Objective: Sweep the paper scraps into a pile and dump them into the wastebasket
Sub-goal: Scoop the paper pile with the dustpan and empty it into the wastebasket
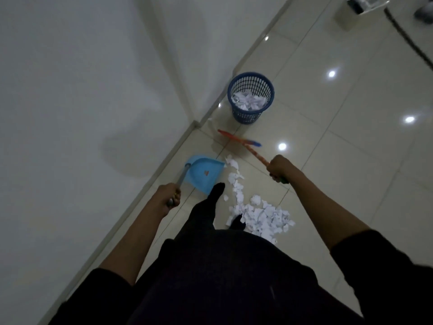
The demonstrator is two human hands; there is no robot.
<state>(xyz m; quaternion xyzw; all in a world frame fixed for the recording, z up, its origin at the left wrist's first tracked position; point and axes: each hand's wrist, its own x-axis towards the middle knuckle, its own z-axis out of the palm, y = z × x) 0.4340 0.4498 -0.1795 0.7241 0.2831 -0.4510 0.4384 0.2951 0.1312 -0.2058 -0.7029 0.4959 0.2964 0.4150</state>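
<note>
My right hand [277, 166] has its grip curled round the broom [243, 143] handle, the head out ahead on the floor between me and the wastebasket [250, 98]. My left hand [169, 195] has its grip closed on the long handle of the blue dustpan [202, 173], which sits by the wall with nothing in it that I can see. The paper scraps [260, 216] lie just right of my feet, a loose heap with a trail running up toward the pan's lip. The basket already holds a good layer of paper. I judge part of the job dumped; this heap still needs tightening, scooping and tipping in.
</note>
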